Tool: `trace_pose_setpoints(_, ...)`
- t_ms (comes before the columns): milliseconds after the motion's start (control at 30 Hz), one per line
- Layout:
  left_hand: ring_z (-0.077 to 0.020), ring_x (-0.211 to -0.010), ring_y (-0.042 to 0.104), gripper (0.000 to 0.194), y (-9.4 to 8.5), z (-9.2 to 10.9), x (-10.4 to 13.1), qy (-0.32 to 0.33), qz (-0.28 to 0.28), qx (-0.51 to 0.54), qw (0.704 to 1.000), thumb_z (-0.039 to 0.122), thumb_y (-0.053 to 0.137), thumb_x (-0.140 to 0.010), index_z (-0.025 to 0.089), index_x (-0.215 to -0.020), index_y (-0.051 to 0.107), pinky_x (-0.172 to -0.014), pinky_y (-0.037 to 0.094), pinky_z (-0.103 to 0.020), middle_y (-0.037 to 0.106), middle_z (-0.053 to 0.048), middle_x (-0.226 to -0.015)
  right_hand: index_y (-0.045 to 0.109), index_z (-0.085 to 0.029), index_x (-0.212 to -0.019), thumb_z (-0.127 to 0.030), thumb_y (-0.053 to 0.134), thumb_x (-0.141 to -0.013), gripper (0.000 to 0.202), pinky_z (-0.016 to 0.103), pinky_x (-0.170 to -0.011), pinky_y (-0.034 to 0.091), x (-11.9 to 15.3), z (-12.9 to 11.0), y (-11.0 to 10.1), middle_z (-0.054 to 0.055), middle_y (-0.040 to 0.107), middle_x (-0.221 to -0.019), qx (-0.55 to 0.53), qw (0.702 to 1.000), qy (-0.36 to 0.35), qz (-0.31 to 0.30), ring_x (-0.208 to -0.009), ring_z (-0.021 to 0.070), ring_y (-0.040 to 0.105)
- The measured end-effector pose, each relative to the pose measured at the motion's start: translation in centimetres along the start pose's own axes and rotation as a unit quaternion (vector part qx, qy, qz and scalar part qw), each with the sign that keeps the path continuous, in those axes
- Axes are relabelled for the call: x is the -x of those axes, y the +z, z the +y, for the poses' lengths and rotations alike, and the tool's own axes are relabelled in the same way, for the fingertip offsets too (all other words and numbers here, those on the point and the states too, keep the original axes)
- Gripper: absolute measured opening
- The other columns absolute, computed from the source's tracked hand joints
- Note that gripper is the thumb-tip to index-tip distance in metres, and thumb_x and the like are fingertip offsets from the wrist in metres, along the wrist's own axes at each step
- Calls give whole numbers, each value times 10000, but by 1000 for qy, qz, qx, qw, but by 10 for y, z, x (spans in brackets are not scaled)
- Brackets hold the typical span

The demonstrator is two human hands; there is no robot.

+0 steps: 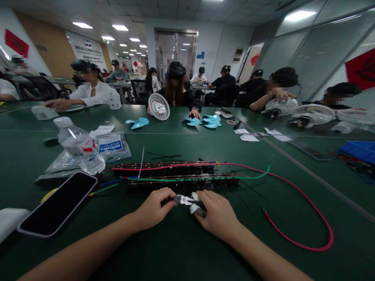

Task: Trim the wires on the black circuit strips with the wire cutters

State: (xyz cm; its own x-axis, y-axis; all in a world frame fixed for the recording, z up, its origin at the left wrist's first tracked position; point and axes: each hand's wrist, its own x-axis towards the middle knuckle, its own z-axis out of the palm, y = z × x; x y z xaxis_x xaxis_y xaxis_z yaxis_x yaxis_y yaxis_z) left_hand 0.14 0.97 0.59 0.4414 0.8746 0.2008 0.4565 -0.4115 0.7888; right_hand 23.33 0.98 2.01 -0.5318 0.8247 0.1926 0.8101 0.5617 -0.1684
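Note:
My right hand (216, 212) is wrapped round the grey and white handles of a pair of pliers (185, 200), whose jaws point left. At the tip of the jaws, my left hand (154, 208) has thumb and forefinger pinched together; what they hold, if anything, is too small to make out. Just beyond both hands lie two dark strips of parts (172, 183). A red cable (295, 187) and a green wire (258, 175) run along them. One white cable tie (142, 162) stands up at their left part.
At the left are a phone (60, 205), a water bottle (79, 146) and plastic bags (113, 146). The red cable loops over the right side. Across the table, several people handle fan parts beside blue fan blades (137, 123); a blue tray (359, 150) sits far right.

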Motion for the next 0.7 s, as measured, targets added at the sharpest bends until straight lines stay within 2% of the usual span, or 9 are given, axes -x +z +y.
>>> trace_pose_setpoints(700,-157,-749,498,132,0,3,-1,25,12,-60,998,105,467,-869,159,-795,562,-668,398,-280,551,-25,-790,548,-175,-1019,-266,574,-765,271,307,-707,403,0,-2,-2,55,615,-902,13,1000,9,-21,-812,201,562)
